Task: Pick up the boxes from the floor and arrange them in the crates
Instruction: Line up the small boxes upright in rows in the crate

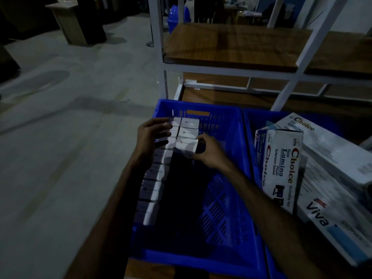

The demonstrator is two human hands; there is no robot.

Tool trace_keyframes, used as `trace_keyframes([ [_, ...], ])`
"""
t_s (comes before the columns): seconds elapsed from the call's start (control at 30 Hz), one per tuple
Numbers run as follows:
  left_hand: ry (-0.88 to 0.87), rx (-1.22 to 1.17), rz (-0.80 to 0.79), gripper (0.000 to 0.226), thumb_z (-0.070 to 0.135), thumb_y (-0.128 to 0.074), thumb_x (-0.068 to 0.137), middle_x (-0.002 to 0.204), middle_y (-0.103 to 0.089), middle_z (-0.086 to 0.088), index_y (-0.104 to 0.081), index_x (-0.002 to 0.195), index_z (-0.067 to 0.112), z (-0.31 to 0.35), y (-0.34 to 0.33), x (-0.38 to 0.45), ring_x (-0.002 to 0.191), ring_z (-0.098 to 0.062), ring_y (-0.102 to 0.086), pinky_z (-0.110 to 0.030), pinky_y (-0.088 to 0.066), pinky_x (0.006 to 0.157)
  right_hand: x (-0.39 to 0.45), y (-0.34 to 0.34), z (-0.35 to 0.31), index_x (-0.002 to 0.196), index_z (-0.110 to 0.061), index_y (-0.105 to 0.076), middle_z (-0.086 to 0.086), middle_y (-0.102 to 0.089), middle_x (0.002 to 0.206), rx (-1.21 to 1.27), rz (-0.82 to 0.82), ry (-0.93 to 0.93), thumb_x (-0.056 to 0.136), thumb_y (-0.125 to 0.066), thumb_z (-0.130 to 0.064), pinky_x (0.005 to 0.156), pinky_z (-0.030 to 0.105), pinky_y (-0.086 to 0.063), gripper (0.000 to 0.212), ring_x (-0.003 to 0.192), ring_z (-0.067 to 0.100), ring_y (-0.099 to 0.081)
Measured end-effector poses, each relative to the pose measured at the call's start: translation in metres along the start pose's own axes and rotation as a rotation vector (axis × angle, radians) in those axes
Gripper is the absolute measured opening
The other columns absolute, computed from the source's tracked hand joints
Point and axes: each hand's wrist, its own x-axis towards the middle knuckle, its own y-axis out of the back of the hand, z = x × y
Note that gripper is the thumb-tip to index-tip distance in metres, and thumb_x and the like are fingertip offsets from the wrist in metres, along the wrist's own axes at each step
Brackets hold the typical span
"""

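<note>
As the light was poor, detail on the cartons was hard to read. Left hand lay with straight fingers pressed flat against the far end of the left row of small white boxes, steadying it. Right hand pinched one small white box between thumb and fingertips at its near edge, seating it as the nearest of a short second row. Both rows stood inside the blue crate, along its left wall; most of the slatted crate floor to the right lay bare.

Judged handling: box looked light and stiff, plain card, easily managed one-handed. Smooth faces could slip under a loose pinch; thin card might dent at corners if squeezed. Best hold seemed across the two opposite narrow faces, thumb one side, fingertips the other, keeping the top free so it could slide down beside its neighbour.

Second blue crate just to the right held larger cartons printed "Choice" and "Viva", stacked loosely, some tilted. Shelf rack stood beyond.
</note>
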Motion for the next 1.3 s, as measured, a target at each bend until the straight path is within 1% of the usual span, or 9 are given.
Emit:
trace_keyframes([
  [0.37,-0.016,-0.004,0.010,0.020,0.015,-0.066,0.093,0.096,-0.078,-0.006,-0.075,0.110,0.012,0.001,-0.003,-0.001,0.090,-0.028,-0.070,-0.037,-0.052,0.079,0.015,-0.016,-0.002,0.120,-0.020,-0.048,0.007,-0.058,0.125,0.053,0.030,-0.092,0.074,-0.091,-0.020,0.092,0.045,-0.054,0.063,0.113,0.024,-0.058],
  [0.7,-0.012,0.012,0.007,0.012,0.015,-0.066,0.094,0.095,-0.079,-0.006,-0.075,0.101,0.018,0.003,-0.006,-0.005,0.085,-0.026,-0.071,-0.033,-0.052,0.071,0.014,-0.051,0.001,0.149,-0.027,-0.039,0.004,-0.057,0.130,0.132,0.107,-0.288,0.105,-0.053,-0.015,0.070,0.021,-0.055,0.048,0.101,0.014,-0.059],
  [0.8,-0.009,0.025,0.002,0.012,0.016,-0.066,0.094,0.095,-0.079,-0.005,-0.075,0.101,0.017,0.003,-0.008,-0.006,0.083,-0.024,-0.071,-0.033,-0.052,0.070,0.015,-0.054,0.013,0.159,-0.007,-0.028,0.020,-0.043,0.155,0.081,-0.012,-0.340,0.096,-0.064,-0.005,0.111,0.038,-0.043,0.073,0.139,0.035,-0.046],
  [0.9,-0.010,0.031,-0.003,0.011,0.017,-0.067,0.095,0.096,-0.079,-0.005,-0.075,0.100,0.019,0.004,-0.007,-0.007,0.084,-0.024,-0.071,-0.033,-0.053,0.070,0.011,-0.063,0.020,0.159,-0.002,-0.024,0.023,-0.037,0.159,0.125,-0.051,-0.388,0.100,-0.059,-0.004,0.116,0.037,-0.033,0.069,0.145,0.038,-0.039],
  [0.97,-0.009,0.022,-0.006,0.010,0.016,-0.067,0.095,0.096,-0.079,-0.005,-0.075,0.100,0.018,0.004,-0.008,-0.007,0.083,-0.023,-0.071,-0.032,-0.052,0.070,0.007,-0.071,0.018,0.159,0.000,-0.022,0.023,-0.037,0.160,0.197,-0.050,-0.381,0.104,-0.049,0.000,0.106,0.029,-0.042,0.061,0.137,0.037,-0.047],
  [1.07,-0.007,0.023,-0.009,0.010,0.015,-0.066,0.095,0.095,-0.078,-0.005,-0.075,0.099,0.018,0.005,-0.009,-0.008,0.083,-0.023,-0.070,-0.032,-0.052,0.069,0.008,-0.076,0.014,0.151,0.007,-0.035,0.028,-0.048,0.150,0.407,0.019,-0.381,0.098,-0.043,0.018,0.059,0.013,-0.051,0.055,0.090,0.020,-0.061],
  [1.1,-0.005,0.023,-0.008,0.010,0.015,-0.066,0.094,0.095,-0.078,-0.006,-0.075,0.099,0.018,0.005,-0.010,-0.008,0.083,-0.024,-0.070,-0.032,-0.052,0.070,0.010,-0.078,0.015,0.149,0.007,-0.038,0.028,-0.051,0.147,0.396,0.016,-0.385,0.096,-0.045,0.020,0.055,0.011,-0.050,0.055,0.090,0.020,-0.060],
  [1.2,0.001,0.029,-0.012,0.010,0.015,-0.066,0.095,0.097,-0.078,-0.006,-0.075,0.097,0.019,0.005,-0.010,-0.009,0.084,-0.023,-0.070,-0.032,-0.053,0.069,0.013,-0.078,0.017,0.149,0.005,-0.041,0.024,-0.055,0.145,0.435,0.003,-0.393,0.094,-0.053,0.018,0.059,0.008,-0.049,0.058,0.118,0.034,-0.061],
  [1.3,0.011,0.033,-0.025,0.009,0.016,-0.066,0.095,0.096,-0.078,-0.005,-0.074,0.097,0.019,0.005,-0.010,-0.011,0.083,-0.022,-0.070,-0.031,-0.052,0.069,0.014,-0.070,0.015,0.149,-0.002,-0.045,0.014,-0.059,0.142,0.359,-0.066,-0.389,0.092,-0.065,0.008,0.085,0.020,-0.047,0.061,0.130,0.031,-0.058],
])
